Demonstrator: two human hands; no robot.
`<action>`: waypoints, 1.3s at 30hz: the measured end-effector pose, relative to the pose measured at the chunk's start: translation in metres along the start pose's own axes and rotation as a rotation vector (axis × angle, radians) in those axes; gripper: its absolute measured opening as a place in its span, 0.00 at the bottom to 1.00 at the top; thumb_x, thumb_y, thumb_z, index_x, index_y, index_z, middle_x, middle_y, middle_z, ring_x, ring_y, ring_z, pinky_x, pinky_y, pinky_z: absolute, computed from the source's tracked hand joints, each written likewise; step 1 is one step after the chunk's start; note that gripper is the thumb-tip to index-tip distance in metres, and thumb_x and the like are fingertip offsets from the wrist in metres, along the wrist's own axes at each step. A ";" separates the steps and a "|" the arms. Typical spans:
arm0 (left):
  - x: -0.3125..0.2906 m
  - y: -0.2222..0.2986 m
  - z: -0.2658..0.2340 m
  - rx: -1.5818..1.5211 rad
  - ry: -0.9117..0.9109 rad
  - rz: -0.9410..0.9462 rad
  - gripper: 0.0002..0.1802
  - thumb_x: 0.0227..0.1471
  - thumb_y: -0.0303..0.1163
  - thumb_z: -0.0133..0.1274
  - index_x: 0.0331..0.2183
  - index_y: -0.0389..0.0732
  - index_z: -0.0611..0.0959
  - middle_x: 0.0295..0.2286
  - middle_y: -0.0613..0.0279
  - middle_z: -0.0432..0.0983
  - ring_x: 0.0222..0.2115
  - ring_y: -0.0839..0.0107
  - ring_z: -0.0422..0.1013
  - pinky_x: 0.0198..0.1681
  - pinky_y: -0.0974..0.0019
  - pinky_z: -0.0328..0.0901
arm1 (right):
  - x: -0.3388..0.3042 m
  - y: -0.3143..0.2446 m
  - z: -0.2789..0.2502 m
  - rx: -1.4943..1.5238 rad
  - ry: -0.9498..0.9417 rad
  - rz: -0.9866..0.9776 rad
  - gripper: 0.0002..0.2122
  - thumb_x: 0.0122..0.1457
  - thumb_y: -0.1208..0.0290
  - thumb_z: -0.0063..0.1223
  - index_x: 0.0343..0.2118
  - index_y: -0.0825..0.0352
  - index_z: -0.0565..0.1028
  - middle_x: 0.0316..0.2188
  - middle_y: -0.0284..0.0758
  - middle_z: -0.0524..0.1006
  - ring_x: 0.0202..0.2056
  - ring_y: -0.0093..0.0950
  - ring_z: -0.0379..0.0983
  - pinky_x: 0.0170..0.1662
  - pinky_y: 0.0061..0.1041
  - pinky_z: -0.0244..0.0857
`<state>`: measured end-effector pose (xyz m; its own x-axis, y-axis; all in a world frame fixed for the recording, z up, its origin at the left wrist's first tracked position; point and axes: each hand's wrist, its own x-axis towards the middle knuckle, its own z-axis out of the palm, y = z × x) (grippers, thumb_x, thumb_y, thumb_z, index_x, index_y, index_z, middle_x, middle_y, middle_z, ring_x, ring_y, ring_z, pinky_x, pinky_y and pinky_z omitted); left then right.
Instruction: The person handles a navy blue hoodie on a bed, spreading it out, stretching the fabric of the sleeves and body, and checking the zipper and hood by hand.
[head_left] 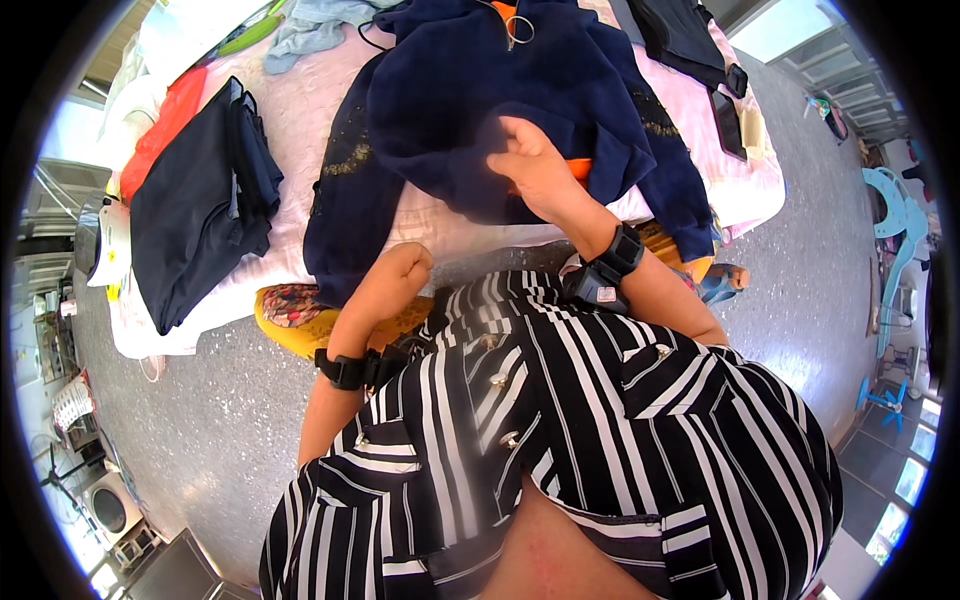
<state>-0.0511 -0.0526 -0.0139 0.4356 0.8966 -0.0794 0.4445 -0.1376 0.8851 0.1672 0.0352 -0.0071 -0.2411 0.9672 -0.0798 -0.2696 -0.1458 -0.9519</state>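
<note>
A dark navy zip-neck sweatshirt with orange inside and gold-speckled sleeves lies spread on a pink cloth-covered surface. My right hand is over its lower hem, fingers curled in on the fabric beside a bit of orange lining; the cloth around the fingertips is blurred. My left hand is closed in a fist in front of the surface's near edge, close to the end of the left-lying sleeve. Whatever it may hold is hidden. Both wrists wear black straps.
Folded black trousers lie at left, near a red bag. Grey-blue cloth sits at the back. More black clothing and a phone are at right. Yellow patterned cloth shows below the near edge.
</note>
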 end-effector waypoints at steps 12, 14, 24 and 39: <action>-0.005 -0.009 -0.002 0.078 0.039 -0.028 0.06 0.45 0.27 0.48 0.25 0.34 0.73 0.26 0.61 0.68 0.28 0.70 0.65 0.33 0.72 0.60 | -0.008 -0.011 0.002 0.171 -0.150 0.221 0.10 0.48 0.82 0.43 0.35 0.69 0.67 0.31 0.34 0.70 0.32 0.22 0.69 0.35 0.20 0.65; 0.001 -0.005 0.000 -0.014 0.170 0.015 0.05 0.44 0.27 0.49 0.25 0.35 0.73 0.25 0.63 0.68 0.26 0.74 0.64 0.31 0.74 0.60 | -0.013 -0.009 0.000 0.064 -0.290 0.344 0.08 0.47 0.77 0.47 0.32 0.69 0.68 0.30 0.33 0.69 0.32 0.21 0.67 0.34 0.19 0.63; 0.030 0.018 0.001 -0.072 0.246 0.112 0.05 0.43 0.25 0.51 0.27 0.35 0.74 0.28 0.65 0.67 0.25 0.79 0.62 0.29 0.77 0.59 | -0.034 0.022 0.004 -0.259 -0.693 0.511 0.04 0.47 0.73 0.48 0.24 0.67 0.68 0.19 0.26 0.67 0.22 0.14 0.61 0.25 0.13 0.56; 0.029 -0.013 0.017 0.041 0.227 -0.005 0.08 0.46 0.27 0.45 0.30 0.34 0.74 0.25 0.63 0.69 0.26 0.77 0.65 0.31 0.76 0.60 | -0.038 0.043 -0.007 0.160 -0.166 0.816 0.27 0.49 0.46 0.43 0.42 0.67 0.63 0.35 0.34 0.69 0.36 0.31 0.67 0.41 0.28 0.61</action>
<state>-0.0307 -0.0320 -0.0358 0.2480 0.9684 0.0260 0.4797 -0.1461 0.8652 0.1711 -0.0060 -0.0474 -0.5475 0.5046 -0.6676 -0.0771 -0.8247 -0.5602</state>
